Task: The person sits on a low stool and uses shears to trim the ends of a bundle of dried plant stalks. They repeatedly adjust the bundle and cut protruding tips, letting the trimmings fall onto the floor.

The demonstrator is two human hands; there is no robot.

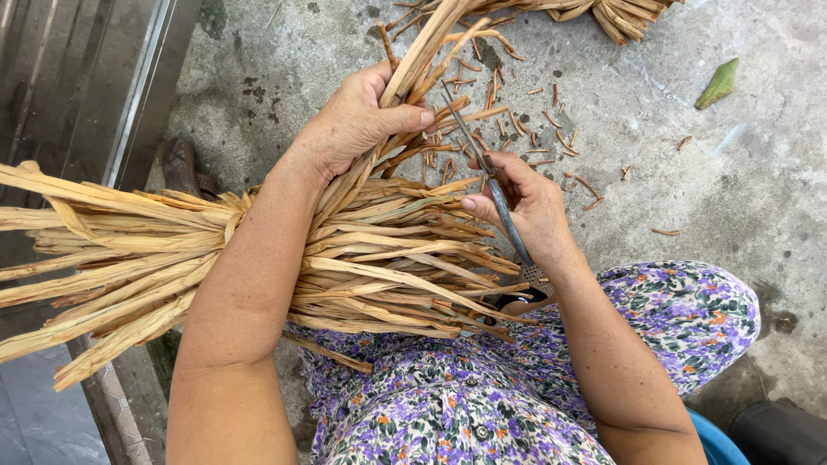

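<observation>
Gripping dried straw strands [413, 60] taut, the left hand [357, 116] steadies them — right hand [525, 202] fingers closed round scissors [491, 185] for trimming.

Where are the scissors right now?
In the head view, the scissors are right of centre in the right hand, blades pointing up toward the dried straw strips gripped by the left hand.

A bundle of dried strips [379, 258] lies across the lap, scissors [493, 185] right of it, cut bits [551, 129] beyond on the floor [689, 172].
</observation>
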